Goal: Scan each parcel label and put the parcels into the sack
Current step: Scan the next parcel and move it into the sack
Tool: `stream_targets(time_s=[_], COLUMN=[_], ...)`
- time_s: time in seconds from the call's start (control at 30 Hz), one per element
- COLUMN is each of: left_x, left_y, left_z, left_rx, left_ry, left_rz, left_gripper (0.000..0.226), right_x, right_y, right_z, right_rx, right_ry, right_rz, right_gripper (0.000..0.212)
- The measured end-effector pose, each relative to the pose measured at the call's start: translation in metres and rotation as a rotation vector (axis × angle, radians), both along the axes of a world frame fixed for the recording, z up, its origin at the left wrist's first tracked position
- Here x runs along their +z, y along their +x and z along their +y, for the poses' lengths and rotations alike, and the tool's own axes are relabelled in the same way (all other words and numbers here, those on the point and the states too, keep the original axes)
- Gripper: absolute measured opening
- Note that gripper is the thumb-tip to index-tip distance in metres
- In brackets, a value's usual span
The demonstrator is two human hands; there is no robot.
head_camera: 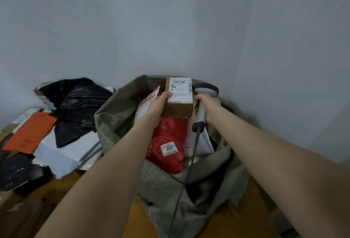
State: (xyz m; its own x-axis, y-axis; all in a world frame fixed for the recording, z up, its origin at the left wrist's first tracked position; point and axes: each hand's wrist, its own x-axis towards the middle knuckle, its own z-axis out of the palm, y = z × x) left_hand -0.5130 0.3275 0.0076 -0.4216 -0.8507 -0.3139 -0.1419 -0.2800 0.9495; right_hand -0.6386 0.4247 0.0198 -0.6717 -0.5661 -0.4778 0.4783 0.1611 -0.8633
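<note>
My left hand (158,106) grips a small brown cardboard parcel (178,108) with a white barcode label (181,90) facing up, held above the open mouth of the grey-green woven sack (117,120). My right hand (209,106) grips the handle of a grey corded barcode scanner (205,91), whose head sits just right of the label. Inside the sack lie a red bag parcel (168,148) with a "2001" sticker and a white parcel (202,145).
To the left of the sack, a pile of parcels lies on a brown table (62,182): black bags (75,105), an orange mailer (30,133), white mailers (66,150). The scanner cable (181,190) hangs down across the sack. A grey wall stands behind.
</note>
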Motion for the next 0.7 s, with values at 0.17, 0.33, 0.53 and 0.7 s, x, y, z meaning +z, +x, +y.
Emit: stream_targets(time_s=[0.17, 0.33, 0.53, 0.7], left_x=[-0.006, -0.010, -0.035, -0.052], left_y=[-0.056, -0.087, -0.105, -0.111], left_z=[0.008, 0.004, 0.000, -0.006], left_rx=[0.054, 0.053, -0.029, -0.032], left_ry=[-0.061, -0.149, -0.061, 0.073], left_rz=[-0.122, -0.303, -0.453, -0.370], left_gripper=[0.053, 0.066, 0.048, 0.045], right_x=[-0.009, -0.035, -0.064, -0.074], right_y=[-0.064, -0.110, -0.117, -0.114], right_z=[0.004, 0.002, 0.007, 0.000], right_rx=[0.016, 0.103, 0.208, 0.233], right_ry=[0.102, 0.287, 0.218, 0.164], right_rz=[0.180, 0.263, -0.007, -0.152], right_gripper=[0.029, 0.076, 0.027, 0.033])
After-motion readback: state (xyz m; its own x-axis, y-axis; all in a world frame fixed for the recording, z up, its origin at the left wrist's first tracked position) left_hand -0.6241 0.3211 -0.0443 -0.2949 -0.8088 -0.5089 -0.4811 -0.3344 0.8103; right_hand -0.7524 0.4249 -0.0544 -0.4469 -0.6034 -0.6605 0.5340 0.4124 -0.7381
